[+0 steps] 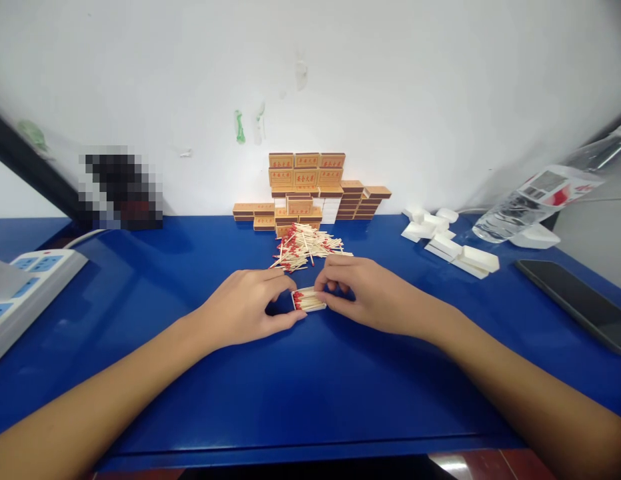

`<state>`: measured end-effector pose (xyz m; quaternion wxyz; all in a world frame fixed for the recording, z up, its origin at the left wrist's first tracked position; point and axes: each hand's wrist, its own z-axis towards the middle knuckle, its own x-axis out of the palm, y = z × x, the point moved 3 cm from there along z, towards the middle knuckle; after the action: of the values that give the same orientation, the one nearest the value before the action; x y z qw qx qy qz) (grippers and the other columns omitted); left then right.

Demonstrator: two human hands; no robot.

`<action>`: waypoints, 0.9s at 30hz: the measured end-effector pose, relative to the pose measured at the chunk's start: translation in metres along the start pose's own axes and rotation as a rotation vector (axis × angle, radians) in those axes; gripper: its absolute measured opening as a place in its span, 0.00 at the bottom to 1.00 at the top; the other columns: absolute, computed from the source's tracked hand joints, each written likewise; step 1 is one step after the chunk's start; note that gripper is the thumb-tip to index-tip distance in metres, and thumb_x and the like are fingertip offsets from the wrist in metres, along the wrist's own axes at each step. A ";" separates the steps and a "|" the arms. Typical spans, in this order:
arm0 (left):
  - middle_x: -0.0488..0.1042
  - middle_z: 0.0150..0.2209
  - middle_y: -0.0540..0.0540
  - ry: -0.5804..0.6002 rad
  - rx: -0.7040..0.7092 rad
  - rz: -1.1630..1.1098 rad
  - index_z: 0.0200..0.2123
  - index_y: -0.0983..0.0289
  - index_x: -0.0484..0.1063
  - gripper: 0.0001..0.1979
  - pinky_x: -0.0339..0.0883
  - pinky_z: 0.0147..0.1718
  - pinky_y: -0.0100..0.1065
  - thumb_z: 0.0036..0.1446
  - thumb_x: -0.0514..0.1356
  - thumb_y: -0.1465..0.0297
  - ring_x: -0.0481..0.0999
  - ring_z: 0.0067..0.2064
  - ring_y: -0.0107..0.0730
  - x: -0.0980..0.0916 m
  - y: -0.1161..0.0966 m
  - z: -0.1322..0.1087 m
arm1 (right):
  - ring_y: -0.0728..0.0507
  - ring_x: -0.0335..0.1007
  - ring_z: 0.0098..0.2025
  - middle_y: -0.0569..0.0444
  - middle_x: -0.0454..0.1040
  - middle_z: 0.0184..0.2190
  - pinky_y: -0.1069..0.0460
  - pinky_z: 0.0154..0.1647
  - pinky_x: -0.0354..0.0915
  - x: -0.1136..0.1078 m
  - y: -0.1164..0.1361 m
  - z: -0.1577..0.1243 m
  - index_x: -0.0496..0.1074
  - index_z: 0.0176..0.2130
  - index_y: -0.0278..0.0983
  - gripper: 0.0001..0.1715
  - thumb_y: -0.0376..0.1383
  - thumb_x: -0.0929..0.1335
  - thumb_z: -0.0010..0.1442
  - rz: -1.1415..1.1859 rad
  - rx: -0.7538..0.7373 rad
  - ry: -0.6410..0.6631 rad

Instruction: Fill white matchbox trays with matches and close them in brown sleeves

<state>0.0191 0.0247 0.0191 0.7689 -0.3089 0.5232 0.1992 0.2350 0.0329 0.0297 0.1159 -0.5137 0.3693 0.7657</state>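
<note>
A small white matchbox tray filled with red-tipped matches lies on the blue table between my hands. My left hand pinches its left end with thumb and fingers curled. My right hand grips its right end, fingers bent around it. Just behind lies a loose pile of matches. Farther back, against the white wall, stands a stack of tan matchboxes.
Several empty white trays lie at the right. A tipped clear plastic bottle and a dark phone are at far right. A white power strip sits at the left edge.
</note>
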 end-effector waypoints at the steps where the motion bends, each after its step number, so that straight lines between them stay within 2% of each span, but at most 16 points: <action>1: 0.77 0.32 0.50 0.003 -0.002 0.000 0.45 0.62 0.79 0.14 0.65 0.30 0.33 0.66 0.65 0.57 0.75 0.30 0.31 0.000 0.000 0.000 | 0.45 0.68 0.36 0.52 0.74 0.37 0.50 0.37 0.62 0.000 0.000 0.000 0.77 0.42 0.38 0.05 0.31 0.69 0.69 0.006 -0.005 -0.001; 11: 0.77 0.32 0.50 0.007 0.006 0.007 0.45 0.63 0.79 0.15 0.66 0.32 0.33 0.66 0.65 0.57 0.76 0.31 0.31 0.001 -0.001 0.000 | 0.47 0.67 0.34 0.54 0.70 0.36 0.51 0.35 0.61 0.001 0.003 -0.002 0.78 0.42 0.38 0.07 0.31 0.68 0.70 0.013 -0.025 0.005; 21: 0.76 0.32 0.50 0.017 0.012 -0.004 0.44 0.63 0.78 0.15 0.69 0.36 0.35 0.67 0.64 0.56 0.75 0.30 0.30 0.001 -0.001 -0.001 | 0.46 0.67 0.35 0.53 0.73 0.38 0.51 0.36 0.61 0.006 -0.001 -0.001 0.72 0.39 0.38 0.04 0.31 0.68 0.68 0.048 0.036 0.012; 27: 0.77 0.32 0.50 0.013 0.009 -0.004 0.44 0.62 0.78 0.15 0.67 0.33 0.33 0.67 0.64 0.56 0.75 0.31 0.30 0.001 -0.001 -0.001 | 0.46 0.67 0.36 0.53 0.74 0.37 0.51 0.37 0.61 0.003 -0.001 -0.001 0.72 0.39 0.38 0.04 0.31 0.68 0.69 0.078 0.030 0.012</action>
<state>0.0196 0.0236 0.0180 0.7674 -0.3079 0.5282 0.1932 0.2352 0.0322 0.0260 0.0914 -0.5016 0.4010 0.7610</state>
